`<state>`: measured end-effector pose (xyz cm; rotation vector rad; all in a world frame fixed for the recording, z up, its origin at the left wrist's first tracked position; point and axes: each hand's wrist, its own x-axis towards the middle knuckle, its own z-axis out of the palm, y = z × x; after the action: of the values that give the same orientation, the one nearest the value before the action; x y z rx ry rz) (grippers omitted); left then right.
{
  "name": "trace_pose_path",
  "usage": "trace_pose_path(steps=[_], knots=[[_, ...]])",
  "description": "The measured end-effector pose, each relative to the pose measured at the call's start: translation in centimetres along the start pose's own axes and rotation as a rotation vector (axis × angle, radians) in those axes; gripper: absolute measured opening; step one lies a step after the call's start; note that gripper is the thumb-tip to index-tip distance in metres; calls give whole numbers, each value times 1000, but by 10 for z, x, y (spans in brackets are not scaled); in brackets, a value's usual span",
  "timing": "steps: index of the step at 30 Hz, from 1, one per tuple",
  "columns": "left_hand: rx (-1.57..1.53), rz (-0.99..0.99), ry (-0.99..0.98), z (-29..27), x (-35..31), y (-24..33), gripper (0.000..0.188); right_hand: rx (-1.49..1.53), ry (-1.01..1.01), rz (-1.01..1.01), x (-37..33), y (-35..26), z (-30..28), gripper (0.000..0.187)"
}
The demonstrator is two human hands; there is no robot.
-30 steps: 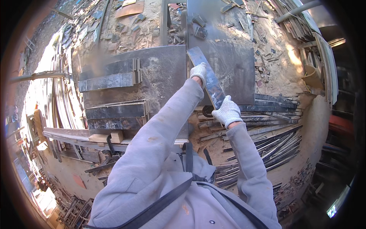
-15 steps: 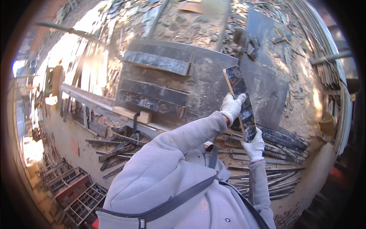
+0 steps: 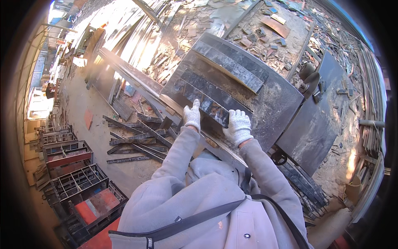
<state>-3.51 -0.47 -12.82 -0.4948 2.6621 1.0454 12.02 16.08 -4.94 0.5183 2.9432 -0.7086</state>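
A speckled dark board (image 3: 213, 110) lies flat on the saw table (image 3: 273, 101), along its near side. My left hand (image 3: 192, 116), in a white knit glove, grips the near edge with the thumb pointing forward over the top. My right hand (image 3: 238, 127), gloved alike, is closed over the board's right end. Beyond it, and touching or nearly so, lies another dark strip (image 3: 215, 96). A thicker plank (image 3: 230, 66) with a pale side edge rests farther back on the table. The undersides of my fingers are hidden.
A round saw blade (image 3: 311, 84) stands at the table's right side, by a grey side panel (image 3: 317, 124). Dark strips (image 3: 139, 139) lie heaped on the floor at left. Metal frames (image 3: 78, 180) stand lower left. Wood scraps (image 3: 265, 37) cover the ground behind.
The board went from being held tilted near the table's right side to lying flat at the near side. Both hands moved left with it, and the view turned.
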Motion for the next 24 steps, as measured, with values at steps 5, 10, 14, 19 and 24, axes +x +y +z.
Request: trace_pose_path(steps=[5, 10, 14, 19, 24], knots=[[-230, -118, -121, 51, 49, -36, 46, -36, 290, 7, 49, 28, -19, 83], [-54, -50, -241, 67, 69, -55, 43, -253, 166, 70, 127, 75, -44, 93], [-253, -275, -253, 61, 45, -9, 48, -452, 227, 83, 149, 116, -1, 67], [-126, -159, -71, 29, 1, 31, 77, -339, 80, 147, 149, 104, -36, 41], [-187, 148, 44, -7, -47, 79, 80, -456, 218, 59, 142, 93, -18, 37]])
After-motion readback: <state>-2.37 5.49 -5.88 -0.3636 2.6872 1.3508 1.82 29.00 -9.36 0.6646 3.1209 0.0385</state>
